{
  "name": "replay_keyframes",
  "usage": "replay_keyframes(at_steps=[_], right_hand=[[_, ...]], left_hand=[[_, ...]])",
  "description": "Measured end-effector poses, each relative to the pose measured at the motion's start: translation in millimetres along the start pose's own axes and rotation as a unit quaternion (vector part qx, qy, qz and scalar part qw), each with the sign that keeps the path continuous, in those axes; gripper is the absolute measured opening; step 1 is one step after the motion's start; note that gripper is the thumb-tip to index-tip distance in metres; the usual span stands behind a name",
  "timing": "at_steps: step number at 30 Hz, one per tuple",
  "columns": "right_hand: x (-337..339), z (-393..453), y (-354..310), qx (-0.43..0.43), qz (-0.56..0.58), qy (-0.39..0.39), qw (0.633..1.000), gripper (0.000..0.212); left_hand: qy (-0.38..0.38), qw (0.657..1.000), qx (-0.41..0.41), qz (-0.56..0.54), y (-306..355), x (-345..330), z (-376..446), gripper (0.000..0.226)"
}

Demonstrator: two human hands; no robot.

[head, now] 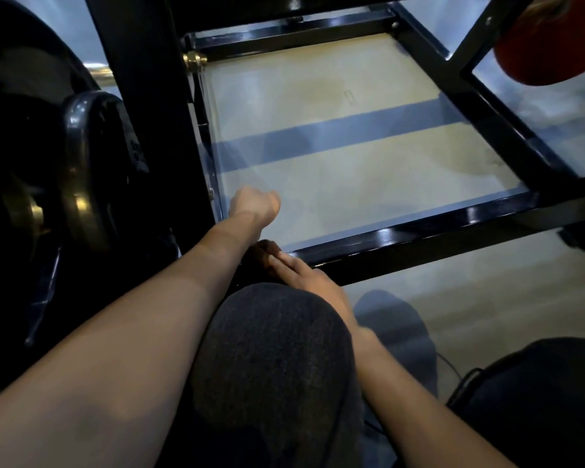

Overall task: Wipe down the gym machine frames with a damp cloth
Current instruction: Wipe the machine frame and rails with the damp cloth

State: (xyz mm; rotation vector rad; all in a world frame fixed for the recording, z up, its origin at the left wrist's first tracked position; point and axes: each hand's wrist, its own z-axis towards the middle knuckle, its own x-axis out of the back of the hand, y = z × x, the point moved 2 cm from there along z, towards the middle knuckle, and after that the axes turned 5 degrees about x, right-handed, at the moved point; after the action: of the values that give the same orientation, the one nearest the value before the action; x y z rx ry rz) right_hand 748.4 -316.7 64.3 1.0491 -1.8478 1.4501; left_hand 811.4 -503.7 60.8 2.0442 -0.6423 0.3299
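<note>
Crouching low in the head view, you had your knee (274, 349) up in front of you and both arms reaching toward the black machine frame (419, 228) that boxed in a patch of pale floor (335, 157). Your left hand (255, 204) was stretched out past the near corner, beside the upright post (156, 96). Its fingers were turned away from the camera, so you could not tell from this angle whether they were curled on anything. Your right hand (301, 270) lay on the near bottom rail with fingers (284, 261) straight and together, pressing down on something dark under them. That was probably the damp cloth (264, 251), though the dim light left it hard to make out against the black paint.

Weight plates (81, 170) hung close on your left, and a red pad (547, 45) sat up at the far right.

For a good pass, you would have wanted the palm kept flat, the cloth spread rather than bunched, and the stroke run along the rail's length into the corner joint, where dust tends to gather. You also needed to wrap over the rail's front edge, not just its top face.
</note>
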Motion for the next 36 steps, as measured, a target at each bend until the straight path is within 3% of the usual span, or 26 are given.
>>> replay_keyframes(at_steps=[1,3,7,9,11,13,16,18,20,22,25,28,30,33,36], right_hand=[[2.6,-3.2,5.7,-0.002,0.008,0.020,1.000,0.060],[12.7,-10.6,30.1,-0.058,0.012,0.130,0.990,0.052],[66.8,-39.7,106.7,-0.313,0.025,0.273,0.909,0.042],[80.8,-44.6,125.6,-0.360,0.060,0.289,0.885,0.041],[73.9,-37.1,116.5,-0.324,0.045,0.282,0.902,0.038],[46.7,-23.0,88.1,-0.232,0.000,0.244,0.942,0.039],[3.6,0.2,36.6,-0.090,0.027,0.125,0.988,0.046],[-9.6,9.6,10.4,-0.026,0.059,0.023,0.998,0.049],[-9.5,10.7,-3.8,0.009,0.021,-0.025,0.999,0.056],[2.3,2.6,-2.1,-0.012,-0.007,0.004,1.000,0.056],[33.2,-15.2,22.9,-0.112,-0.018,0.122,0.986,0.044],[75.3,-32.6,76.3,-0.296,0.006,0.194,0.935,0.040],[95.5,-44.6,104.5,-0.369,0.021,0.213,0.904,0.039],[88.4,-38.1,101.3,-0.352,-0.002,0.209,0.912,0.036],[48.6,-19.1,64.8,-0.237,-0.034,0.160,0.958,0.038]], left_hand=[[0.009,1.000,0.011,-0.009,-1.6,-1.0,0.9,0.058],[0.019,1.000,0.015,-0.015,-4.6,-2.6,0.1,0.045],[0.006,1.000,0.024,-0.018,-5.9,-2.8,2.2,0.053],[0.007,1.000,0.017,-0.007,-7.0,-3.6,4.6,0.049],[0.007,1.000,0.009,0.006,-8.5,-5.4,7.0,0.040],[0.006,1.000,0.011,0.004,-9.1,-5.7,5.4,0.043],[0.010,1.000,0.013,-0.001,-7.2,-4.4,4.4,0.057],[0.008,1.000,0.015,0.007,-7.1,-4.7,3.0,0.055],[0.021,1.000,0.011,-0.006,-7.8,-3.0,3.2,0.058],[0.017,1.000,0.010,-0.008,-9.0,-1.8,7.8,0.060],[-0.003,1.000,0.007,0.003,-9.6,-1.5,18.7,0.058],[-0.009,1.000,0.007,0.005,-9.3,-1.3,11.3,0.034],[0.001,1.000,0.010,0.001,-10.4,-3.1,6.7,0.021],[0.011,1.000,0.006,-0.003,-11.8,-3.9,5.6,0.018],[0.009,1.000,0.004,-0.003,-12.5,-6.1,6.1,0.011]])
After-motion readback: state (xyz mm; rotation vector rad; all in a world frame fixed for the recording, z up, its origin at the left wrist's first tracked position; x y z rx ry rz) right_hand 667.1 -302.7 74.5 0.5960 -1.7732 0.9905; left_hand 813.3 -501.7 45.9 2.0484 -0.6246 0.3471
